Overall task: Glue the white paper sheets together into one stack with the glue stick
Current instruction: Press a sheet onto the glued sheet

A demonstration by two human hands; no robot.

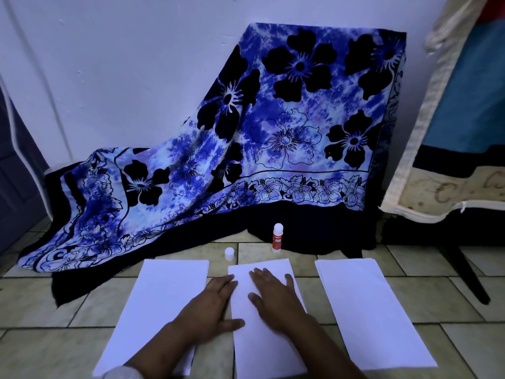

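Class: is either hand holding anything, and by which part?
Nothing is gripped. Left hand and right hand lie flat, fingers straight, on the middle paper sheet; the glue stick stands untouched.

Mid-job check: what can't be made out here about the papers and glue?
Head view only:
- Middle paper: part hidden under left hand and right hand; any glue invisible.
- Right paper: sheet count, edges too thin.
- Glue stick label: too small.
- Left paper near edge: partly behind the forearm.
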